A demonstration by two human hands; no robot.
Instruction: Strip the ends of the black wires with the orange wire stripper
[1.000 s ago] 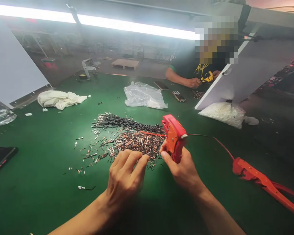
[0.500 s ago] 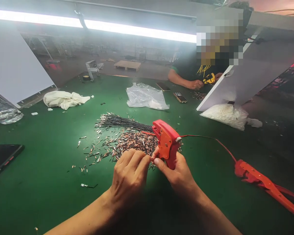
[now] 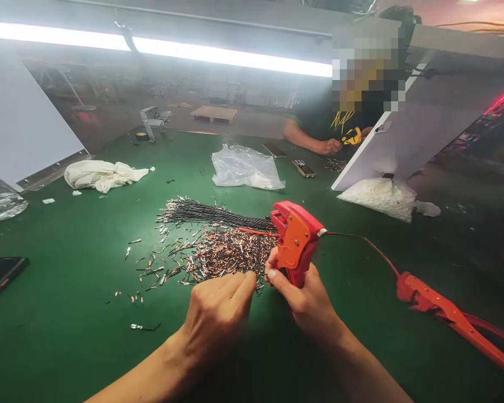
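Note:
My right hand (image 3: 306,299) is wrapped around the handle of a red and orange crimping tool (image 3: 295,240), held upright over the green table (image 3: 67,313). A red wire (image 3: 361,242) runs out of the tool's right side. My left hand (image 3: 215,314) is closed in a pinch just left of the tool, its fingertips at the near edge of a heap of small copper-coloured terminals (image 3: 227,254); what it pinches is too small to make out. Behind the heap lies a bundle of black wires (image 3: 210,212).
A second red crimping tool (image 3: 445,316) lies at the right. A clear plastic bag (image 3: 246,168), a white cloth (image 3: 101,174) and a bag of white parts (image 3: 382,197) lie farther back. A dark phone (image 3: 0,274) lies at the left edge. Another person across the table handles a yellow tool (image 3: 353,136).
The crimping tool in my right hand swung left toward my left hand, then back slightly right. My left hand's fingers stayed pinched at the edge of the terminal heap.

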